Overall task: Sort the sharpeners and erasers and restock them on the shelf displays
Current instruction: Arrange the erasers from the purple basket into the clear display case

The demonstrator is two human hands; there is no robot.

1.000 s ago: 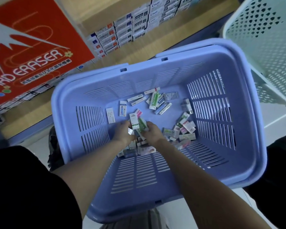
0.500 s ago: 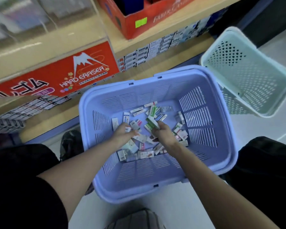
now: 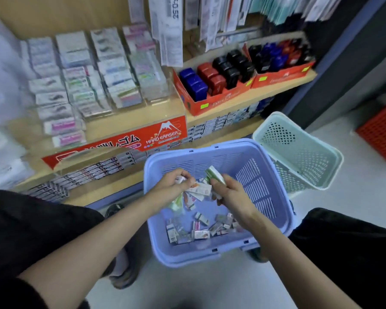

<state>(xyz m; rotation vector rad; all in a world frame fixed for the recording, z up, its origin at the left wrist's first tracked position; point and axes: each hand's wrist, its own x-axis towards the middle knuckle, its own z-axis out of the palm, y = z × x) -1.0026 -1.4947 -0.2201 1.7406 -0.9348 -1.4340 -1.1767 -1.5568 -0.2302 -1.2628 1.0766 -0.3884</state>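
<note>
Since a moment ago the view is swinging upward, so the shelf [image 3: 265, 90] with its clear trays [image 3: 94, 81] of stock is now showing in full, and both hands are rising off the heap they were digging in. Below the shelf's front edge the blue basket [image 3: 187, 259] is sitting on the floor, with a green basket [image 3: 299, 157] touching its far right corner. Over the blue basket's middle, the left hand [image 3: 172, 186] is curling around a bunch of packets [image 3: 198, 188] that is fanning out past its fingertips, while the right hand [image 3: 230, 192], knuckles up and wrist bent down, is pinching a green-and-white packet [image 3: 214, 175] that is sticking up from its fingers. Loose packets [image 3: 198, 233] are lying along the near edge of the basket floor. That fan is looking loosely held, so a packet is likely to be slipping back into the unsorted heap, and with blur hiding the labels, sharpeners and erasers risk getting mixed in the wrong tray.
</note>
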